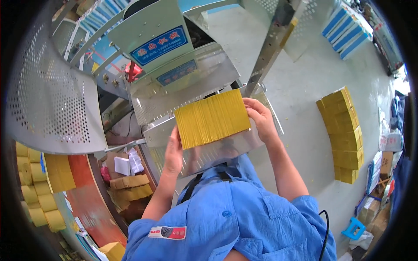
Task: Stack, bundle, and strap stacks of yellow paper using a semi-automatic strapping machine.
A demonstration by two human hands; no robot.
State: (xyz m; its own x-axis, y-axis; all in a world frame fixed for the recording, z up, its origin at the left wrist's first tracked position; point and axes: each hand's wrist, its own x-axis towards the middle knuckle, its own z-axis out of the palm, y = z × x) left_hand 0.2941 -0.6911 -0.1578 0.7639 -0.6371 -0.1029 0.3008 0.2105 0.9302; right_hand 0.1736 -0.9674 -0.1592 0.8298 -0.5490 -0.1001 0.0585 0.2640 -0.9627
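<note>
Head view: yellow block [213, 119], rectangular, finely ridged, over shiny sheet-metal worktop [222, 152], between its left and right edges; contact unclear. Left hand [173, 153]: grip flattish, fingers along block's left end. Right hand [261, 117]: grip half-curled on right end; block held between both. Perforated grey metal guard [52, 95] beyond worktop's left edge.

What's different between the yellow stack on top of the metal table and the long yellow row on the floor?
The yellow stack is between the left grip and the right grip; nobody is touching the yellow row.
The yellow stack shows many thin lines; the yellow row shows chunky blocks with joins.
The yellow stack reaches left to right; the yellow row stretches away from the person.
Both are yellow.
</note>
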